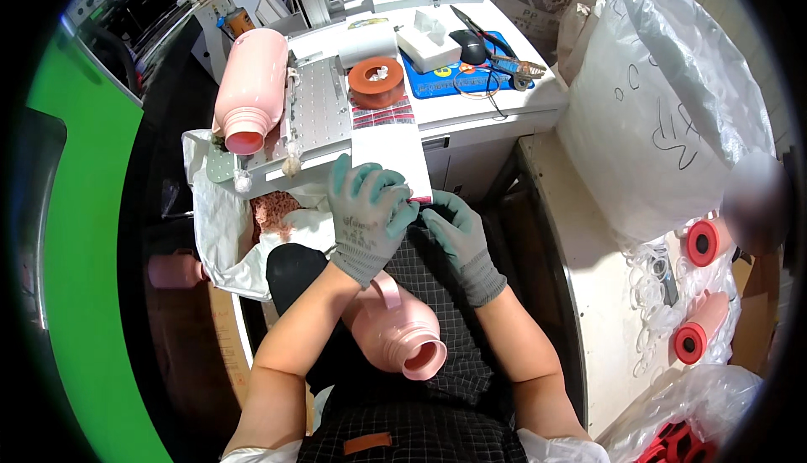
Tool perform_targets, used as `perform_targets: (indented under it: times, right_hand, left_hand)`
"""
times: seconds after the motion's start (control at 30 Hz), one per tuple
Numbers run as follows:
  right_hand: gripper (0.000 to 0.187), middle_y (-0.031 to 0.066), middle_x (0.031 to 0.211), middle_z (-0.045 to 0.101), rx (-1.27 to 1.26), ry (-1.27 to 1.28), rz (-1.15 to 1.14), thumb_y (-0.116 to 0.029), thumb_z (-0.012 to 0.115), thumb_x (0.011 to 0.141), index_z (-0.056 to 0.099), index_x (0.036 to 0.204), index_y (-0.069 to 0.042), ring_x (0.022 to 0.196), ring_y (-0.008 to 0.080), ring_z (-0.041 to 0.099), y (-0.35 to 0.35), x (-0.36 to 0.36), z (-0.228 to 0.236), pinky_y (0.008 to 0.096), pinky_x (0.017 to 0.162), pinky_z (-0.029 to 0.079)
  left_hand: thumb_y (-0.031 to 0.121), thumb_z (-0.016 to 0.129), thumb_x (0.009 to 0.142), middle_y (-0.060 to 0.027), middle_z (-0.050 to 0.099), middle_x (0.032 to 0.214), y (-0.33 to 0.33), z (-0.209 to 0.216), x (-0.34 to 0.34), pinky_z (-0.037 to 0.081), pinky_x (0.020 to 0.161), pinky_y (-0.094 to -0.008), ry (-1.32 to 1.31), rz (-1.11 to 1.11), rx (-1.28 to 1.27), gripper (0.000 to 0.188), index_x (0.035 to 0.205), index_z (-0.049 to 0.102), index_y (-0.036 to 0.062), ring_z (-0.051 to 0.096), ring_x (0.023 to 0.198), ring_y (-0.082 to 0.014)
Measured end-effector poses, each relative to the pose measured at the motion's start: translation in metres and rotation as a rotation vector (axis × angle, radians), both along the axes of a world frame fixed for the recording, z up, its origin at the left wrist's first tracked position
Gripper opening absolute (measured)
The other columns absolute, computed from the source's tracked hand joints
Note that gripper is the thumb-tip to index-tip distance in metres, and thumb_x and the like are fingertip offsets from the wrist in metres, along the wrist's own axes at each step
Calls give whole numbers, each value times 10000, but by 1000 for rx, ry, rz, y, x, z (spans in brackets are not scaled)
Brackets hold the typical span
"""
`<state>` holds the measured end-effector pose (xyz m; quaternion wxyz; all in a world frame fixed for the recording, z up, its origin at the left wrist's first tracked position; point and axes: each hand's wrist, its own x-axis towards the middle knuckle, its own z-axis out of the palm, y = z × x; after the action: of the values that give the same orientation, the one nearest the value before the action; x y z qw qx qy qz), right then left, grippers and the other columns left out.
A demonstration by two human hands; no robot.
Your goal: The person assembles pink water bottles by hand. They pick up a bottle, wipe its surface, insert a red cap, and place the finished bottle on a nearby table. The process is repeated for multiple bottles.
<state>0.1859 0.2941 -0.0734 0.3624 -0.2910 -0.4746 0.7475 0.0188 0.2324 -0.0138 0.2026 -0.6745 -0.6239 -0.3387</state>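
Both my hands wear grey gloves with greenish fingertips and meet at the lower end of a white label sheet (391, 156), which hangs over the table's front edge. My left hand (367, 215) lies across the sheet's left side, thumb and fingertips closing on its lower corner. My right hand (456, 232) pinches near the sheet's lower right end, where a thin red strip shows. Exactly what sits between the fingertips is partly hidden. On my lap, below the left wrist, a pink jug (382, 324) lies tilted, its round mouth toward me.
A pink bottle body (252, 76) lies on a perforated metal plate (319, 97). Beside it is a brown tape roll (363, 85). Pliers (483, 30) and a computer mouse (468, 46) rest on a blue mat (429, 85). A white sack (656, 118) stands right; another bag (206, 236) holds pinkish scraps.
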Motion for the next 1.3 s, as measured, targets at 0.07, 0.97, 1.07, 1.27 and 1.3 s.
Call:
perform_targets:
  times: [0.07,0.97,1.07,1.27,1.3]
  right_hand:
    - [367,-9,994,703,5,-7,-11,-106,709,996,646,1332,26,778,2,554,-1,0,3,178,677,463]
    - [1085,207,1588,475,77,-219,158,-216,880,849,203,1645,76,1406,263,529,-182,132,-3,409,1159,457]
    - [1128,216,1605,450,138,-245,199,-261,904,835,197,1646,77,1416,273,521,-185,128,-7,420,1160,457]
    - [1188,209,1598,456,225,-282,208,-263,953,781,210,1642,80,1404,285,534,-193,128,-13,430,1156,464]
    - [1195,208,1590,466,234,-299,218,-259,959,774,210,1642,79,1396,285,542,-195,130,-13,428,1151,469]
  left_hand:
    - [213,819,767,-10,672,1051,-2,2,1,364,1133,-577,-12,-38,-3,211,913,688,134,594,1109,-296]
    - [43,689,940,-57,736,890,-209,6,16,549,746,-264,-1948,311,-127,138,1063,730,-3,675,780,-117]
    - [87,758,940,-41,745,902,-225,-12,7,547,732,-251,-2010,195,-157,161,1068,743,-10,670,767,-103]
    - [174,815,895,-6,691,798,-235,-23,3,497,676,-241,-1954,207,-156,186,941,721,21,603,697,-81]
    - [186,827,885,-2,684,789,-236,-25,2,489,672,-240,-1848,259,-203,200,926,714,25,594,692,-81]
